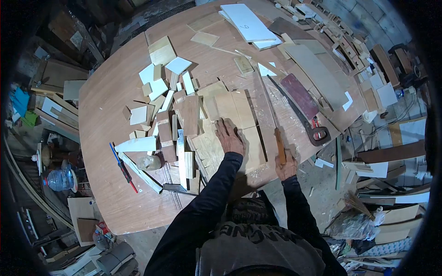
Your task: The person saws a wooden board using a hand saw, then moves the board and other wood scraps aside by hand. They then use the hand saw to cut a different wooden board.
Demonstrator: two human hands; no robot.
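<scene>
My left hand (pixel 227 134) lies flat on a pale plywood board (pixel 251 143), its fingers stretched out. Against the left side of that hand stand loose wood offcuts (pixel 188 112). My right hand (pixel 286 166), at the table's near edge, is closed round the lower end of a wooden-handled tool (pixel 280 142). From the handle a long narrow blade runs away across the table; its exact kind cannot be made out. A dark slot or strip (pixel 261 142) lies between my hands, along the boards' right side.
The large wooden table (pixel 103 115) carries several white and brown offcuts. A black tool with a red-marked grip (pixel 318 133) lies right, beside a dark red board (pixel 299 95). White panels (pixel 248 23) lie at the back. A round jar-like object (pixel 149 163) stands left.
</scene>
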